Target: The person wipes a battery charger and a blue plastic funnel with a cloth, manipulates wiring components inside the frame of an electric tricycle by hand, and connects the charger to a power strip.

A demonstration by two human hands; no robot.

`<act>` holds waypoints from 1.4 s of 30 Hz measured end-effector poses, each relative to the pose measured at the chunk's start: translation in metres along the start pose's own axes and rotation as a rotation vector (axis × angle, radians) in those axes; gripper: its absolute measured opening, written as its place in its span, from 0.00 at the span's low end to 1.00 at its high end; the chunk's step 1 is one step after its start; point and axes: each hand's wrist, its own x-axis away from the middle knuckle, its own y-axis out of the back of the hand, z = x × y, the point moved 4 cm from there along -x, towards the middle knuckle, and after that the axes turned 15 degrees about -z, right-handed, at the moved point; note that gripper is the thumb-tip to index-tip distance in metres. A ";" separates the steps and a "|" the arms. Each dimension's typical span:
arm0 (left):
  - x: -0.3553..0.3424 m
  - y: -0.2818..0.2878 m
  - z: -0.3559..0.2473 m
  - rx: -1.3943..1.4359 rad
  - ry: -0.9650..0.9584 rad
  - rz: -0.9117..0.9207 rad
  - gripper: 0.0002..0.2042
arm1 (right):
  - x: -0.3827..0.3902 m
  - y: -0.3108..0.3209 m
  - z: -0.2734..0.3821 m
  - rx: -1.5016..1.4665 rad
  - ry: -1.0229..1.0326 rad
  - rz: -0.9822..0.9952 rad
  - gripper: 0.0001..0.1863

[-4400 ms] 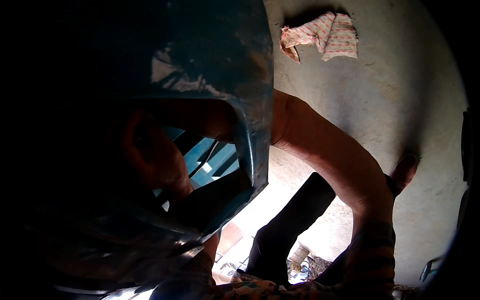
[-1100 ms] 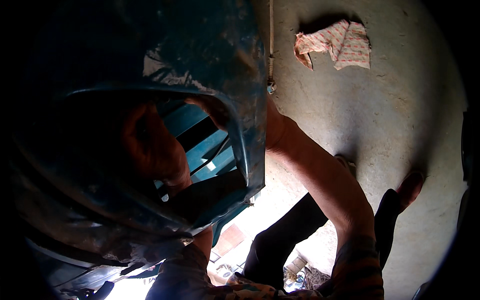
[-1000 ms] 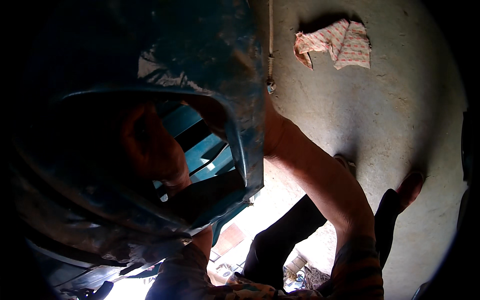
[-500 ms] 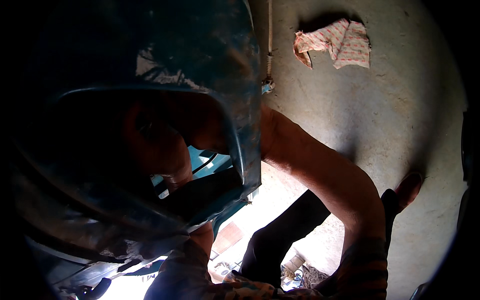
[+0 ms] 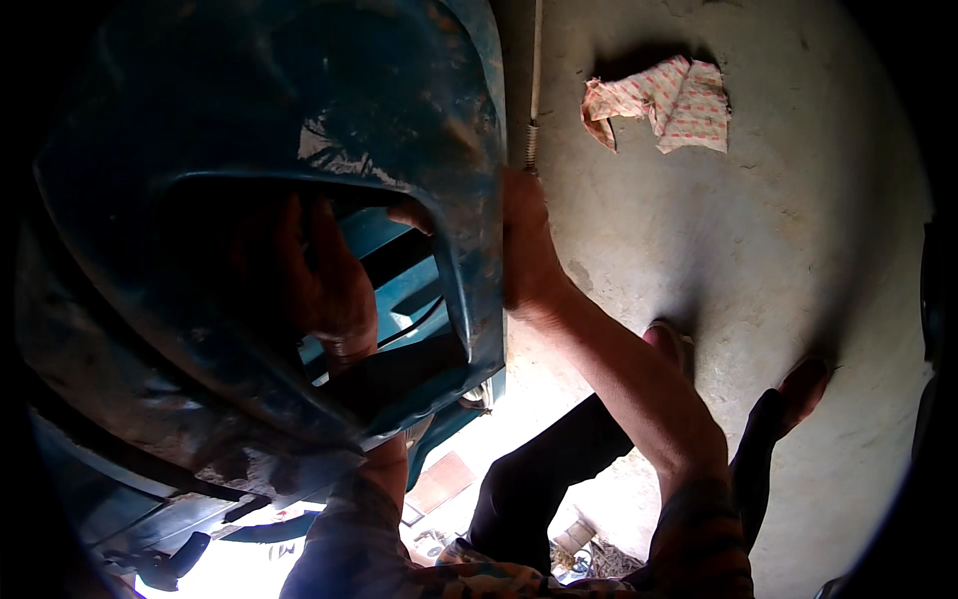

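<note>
Since half a second back, our right hand (image 5: 524,240) has slid up the outer edge of the blue panel (image 5: 419,110). Leftmost, our left hand (image 5: 319,280) sits inside the panel's opening, fingers curled loosely; whether they hold anything, we cannot tell. Right hand fingers wrap the panel's rim. Farther right, a patterned cloth (image 5: 664,100) lies on the concrete floor (image 5: 778,260).

I have one view only, from the head camera, looking steeply down and very close to a blue panel (image 5: 299,150) that fills the left half. To the right it reaches the concrete floor (image 5: 778,260) below, edges dark.
</note>
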 end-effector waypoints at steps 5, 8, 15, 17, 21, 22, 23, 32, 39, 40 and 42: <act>0.000 -0.002 0.006 0.100 0.127 0.027 0.08 | -0.002 0.000 -0.021 -0.502 -0.451 0.147 0.15; 0.002 -0.001 0.009 0.065 0.109 0.009 0.08 | -0.007 0.006 -0.035 -0.600 -0.668 0.269 0.18; 0.010 0.000 0.003 0.123 0.253 -0.024 0.09 | -0.006 0.006 -0.045 -0.591 -0.857 0.239 0.16; 0.008 0.002 0.005 0.022 0.118 -0.036 0.09 | -0.007 0.006 -0.051 -0.595 -0.867 0.233 0.14; 0.023 -0.007 0.015 0.225 0.279 -0.032 0.10 | -0.019 0.021 -0.056 -0.576 -0.837 0.325 0.14; 0.024 -0.006 0.014 0.243 0.334 -0.005 0.10 | -0.023 0.020 -0.054 -0.608 -0.825 0.367 0.14; 0.024 -0.005 0.012 0.255 0.387 0.020 0.10 | -0.026 0.022 -0.051 -0.572 -0.802 0.370 0.13; 0.063 -0.033 0.033 0.193 0.457 -0.199 0.10 | -0.046 0.012 -0.029 -0.186 -0.723 0.678 0.32; 0.025 -0.004 0.010 0.155 0.251 -0.216 0.09 | -0.034 0.011 -0.020 -0.194 -0.692 0.724 0.30; 0.025 -0.004 0.013 0.170 0.250 -0.212 0.09 | -0.033 0.011 -0.019 -0.197 -0.696 0.739 0.30; 0.028 -0.007 0.019 0.188 0.277 -0.191 0.09 | -0.033 0.011 -0.021 -0.214 -0.704 0.754 0.29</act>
